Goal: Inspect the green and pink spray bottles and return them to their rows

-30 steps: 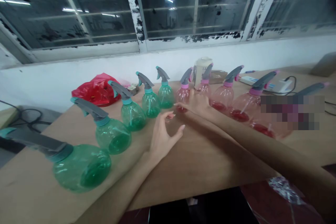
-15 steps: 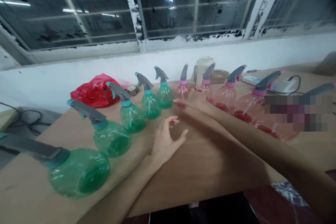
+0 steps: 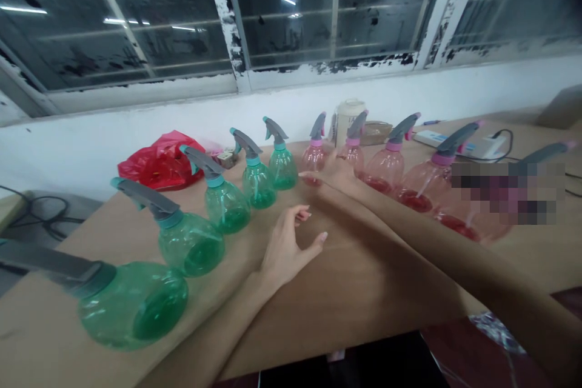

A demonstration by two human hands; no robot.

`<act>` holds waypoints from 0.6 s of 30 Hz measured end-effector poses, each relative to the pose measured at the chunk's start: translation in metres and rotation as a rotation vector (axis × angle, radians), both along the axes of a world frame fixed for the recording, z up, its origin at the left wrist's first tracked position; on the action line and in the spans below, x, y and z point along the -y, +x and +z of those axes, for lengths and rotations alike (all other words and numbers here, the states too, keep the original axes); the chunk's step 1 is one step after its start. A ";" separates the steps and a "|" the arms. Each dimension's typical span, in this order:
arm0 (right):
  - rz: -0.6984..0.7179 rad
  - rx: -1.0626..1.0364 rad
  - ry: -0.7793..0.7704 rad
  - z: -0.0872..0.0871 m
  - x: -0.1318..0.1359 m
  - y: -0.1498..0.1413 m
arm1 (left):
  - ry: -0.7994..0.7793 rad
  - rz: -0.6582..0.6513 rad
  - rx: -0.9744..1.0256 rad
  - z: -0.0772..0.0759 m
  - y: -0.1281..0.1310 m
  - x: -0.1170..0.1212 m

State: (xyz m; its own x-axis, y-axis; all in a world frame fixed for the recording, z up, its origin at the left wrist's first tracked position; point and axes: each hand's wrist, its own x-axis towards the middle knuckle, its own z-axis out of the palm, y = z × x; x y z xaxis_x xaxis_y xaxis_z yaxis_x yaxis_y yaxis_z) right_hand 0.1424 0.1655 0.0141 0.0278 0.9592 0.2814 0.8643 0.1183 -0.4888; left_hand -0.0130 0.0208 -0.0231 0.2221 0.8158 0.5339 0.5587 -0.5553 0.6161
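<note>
Two groups of spray bottles stand on the wooden table. The left row has green bottles, among them the farthest green bottle (image 3: pixel 282 170) and a nearer green bottle (image 3: pixel 227 209). Pink bottles line the right side. My left hand (image 3: pixel 288 248) hovers between the rows, thumb and curled fingers apart, holding nothing. Stretched forward, my right hand (image 3: pixel 334 173) overlaps the farthest pink bottle (image 3: pixel 313 159) and partly hides its neighbour, a second pink bottle (image 3: pixel 354 157). One digit points left across its lower part; whether it touches the bottle cannot be made out. Coloured liquid sits low in the bottles.
A crumpled red plastic bag (image 3: pixel 161 160) lies at the back left. Behind the pink bottles stand a pale container (image 3: pixel 348 121) and a brown packet (image 3: pixel 377 132). A white power strip (image 3: pixel 488 147) with a cable lies at the right. White wall and windows bound the back.
The view has shifted slightly, so everything sits a little farther left. Both hands keep nearly the same pose, and the bottles stay in their places.
</note>
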 end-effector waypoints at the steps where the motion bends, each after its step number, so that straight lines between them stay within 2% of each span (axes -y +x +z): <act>1: -0.012 -0.020 0.009 0.002 0.005 0.002 | -0.013 -0.018 -0.005 0.000 0.000 0.001; 3: -0.068 -0.036 -0.011 0.006 0.016 0.010 | -0.030 -0.045 -0.007 0.001 0.001 0.002; 6: -0.078 -0.072 0.074 0.009 0.034 0.028 | -0.033 -0.068 0.000 0.000 0.001 0.002; 9: -0.156 -0.122 0.137 0.008 0.042 0.046 | -0.023 -0.077 -0.001 -0.001 0.001 0.002; 14: -0.234 -0.134 0.143 0.011 0.032 0.057 | -0.031 -0.091 -0.001 -0.002 0.002 0.003; 18: -0.219 -0.091 0.094 0.018 0.017 0.056 | -0.039 -0.097 0.003 -0.001 0.002 0.004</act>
